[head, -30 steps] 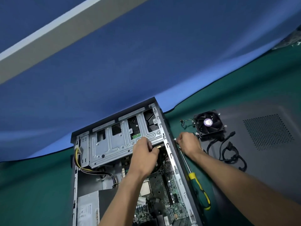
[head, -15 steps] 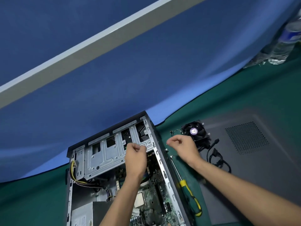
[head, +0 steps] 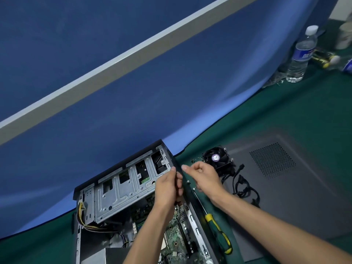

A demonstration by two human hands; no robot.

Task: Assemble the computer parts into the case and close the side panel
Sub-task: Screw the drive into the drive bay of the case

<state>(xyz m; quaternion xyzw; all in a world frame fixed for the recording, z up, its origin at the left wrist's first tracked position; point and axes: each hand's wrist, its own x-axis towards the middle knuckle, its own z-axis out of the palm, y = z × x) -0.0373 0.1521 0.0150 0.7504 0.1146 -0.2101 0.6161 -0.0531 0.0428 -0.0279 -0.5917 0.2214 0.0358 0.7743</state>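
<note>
Both your hands have risen from the case's interior and rim since a second ago, meeting above its right edge. Your left hand (head: 167, 187) hovers over the right rail of the open computer case (head: 133, 197), fingers curled with the tips pinched together; whether they hold anything is too small to tell. Your right hand (head: 203, 176) sits just beside it, just right of the case edge, fingers also curled toward the thumb, its contents equally unclear. The case lies on its side on the green mat (head: 285, 115), its silver drive cage (head: 122, 193) at the far end and the motherboard (head: 177, 239) exposed nearer you. Yellow and black wires (head: 82, 216) run down the cage's left side. A green-and-yellow screwdriver (head: 219, 233) lies along the case's right side. Farther right, the cooler fan (head: 217, 159) rests at the far-left corner of the grey side panel (head: 285, 187), which lies flat with black cables (head: 245, 189) coiled on it. A water bottle (head: 302, 54) stands at the far right, against the blue backdrop (head: 133, 121).
</note>
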